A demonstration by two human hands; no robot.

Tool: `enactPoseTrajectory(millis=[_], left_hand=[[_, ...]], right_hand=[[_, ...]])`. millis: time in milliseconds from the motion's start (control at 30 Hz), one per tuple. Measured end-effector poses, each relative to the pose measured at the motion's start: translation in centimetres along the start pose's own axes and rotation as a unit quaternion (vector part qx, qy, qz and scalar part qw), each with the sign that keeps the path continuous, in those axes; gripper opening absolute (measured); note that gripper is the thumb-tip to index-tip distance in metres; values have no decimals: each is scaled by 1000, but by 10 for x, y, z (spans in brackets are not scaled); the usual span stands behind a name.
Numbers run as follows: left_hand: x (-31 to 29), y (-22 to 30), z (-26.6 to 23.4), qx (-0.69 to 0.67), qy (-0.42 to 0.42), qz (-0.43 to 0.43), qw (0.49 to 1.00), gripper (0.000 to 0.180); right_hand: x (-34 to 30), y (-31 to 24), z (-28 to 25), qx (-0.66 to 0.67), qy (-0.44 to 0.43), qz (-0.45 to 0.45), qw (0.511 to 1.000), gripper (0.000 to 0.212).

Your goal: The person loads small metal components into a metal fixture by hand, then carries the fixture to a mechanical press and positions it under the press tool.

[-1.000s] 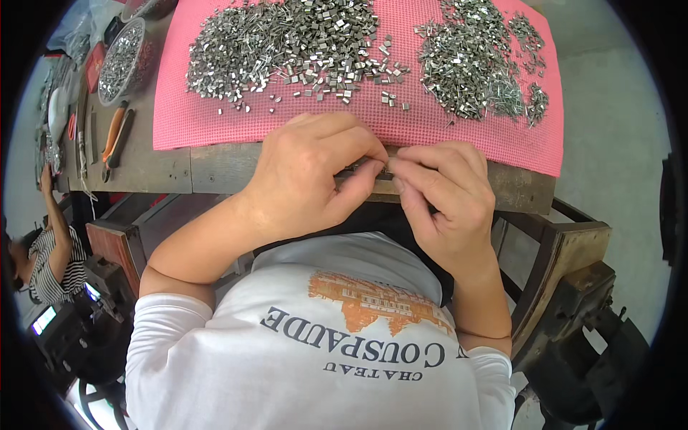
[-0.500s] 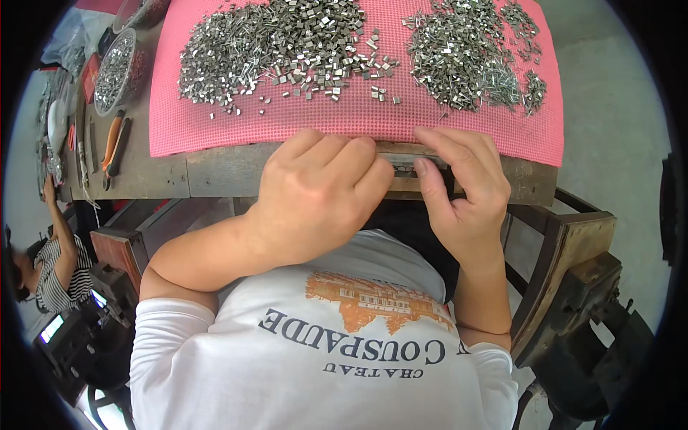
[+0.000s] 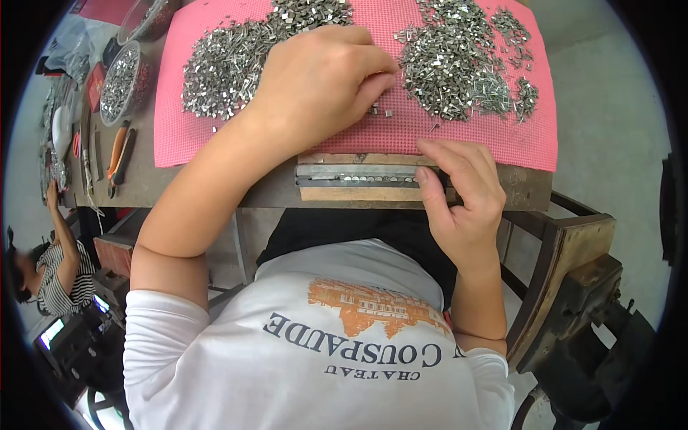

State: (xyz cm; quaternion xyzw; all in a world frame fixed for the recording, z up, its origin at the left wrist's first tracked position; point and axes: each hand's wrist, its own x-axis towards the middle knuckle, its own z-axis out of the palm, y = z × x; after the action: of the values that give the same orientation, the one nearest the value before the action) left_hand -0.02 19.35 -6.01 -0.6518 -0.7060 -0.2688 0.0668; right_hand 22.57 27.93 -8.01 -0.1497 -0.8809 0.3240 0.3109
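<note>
My left hand reaches over the pink mesh mat, fingers curled and tips drawn together. Whatever its fingertips hold is hidden. They are nearest the gap between a left pile of small silvery metal pieces and a right pile of similar pieces. A narrow metal bar fixture lies along the table's near edge between wooden strips. Several small shiny pieces sit in a row in its groove. My right hand rests at the fixture's right end, thumb and forefinger apart, thumb tip by the groove.
Orange-and-black pliers lie on the wooden table at left. Behind them stands a clear round tub of metal pieces. A person in a striped top works at far left. A dark machine stands at lower right.
My left hand has moved from the fixture up and away over the mat, uncovering the row of pieces in the groove. The right hand stays at the fixture's end.
</note>
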Motion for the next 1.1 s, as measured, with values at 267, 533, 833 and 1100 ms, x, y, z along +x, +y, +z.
enactPoseTrajectory(millis=[267,533,833,1100], left_hand=[[8,-9,6,51,-24,-84,995,9],[16,-17,1,8,-30,-64,998,13],[54,-36,6,34,-80,-16,996,16],[62,-56,23,7,-123,34,992,16]], right_hand=[[-2,9,-6,-11,14,29,999,32],[3,15,-8,-20,25,24,999,30],[3,16,-13,-35,26,21,999,29],[7,19,-16,-42,30,22,998,28]])
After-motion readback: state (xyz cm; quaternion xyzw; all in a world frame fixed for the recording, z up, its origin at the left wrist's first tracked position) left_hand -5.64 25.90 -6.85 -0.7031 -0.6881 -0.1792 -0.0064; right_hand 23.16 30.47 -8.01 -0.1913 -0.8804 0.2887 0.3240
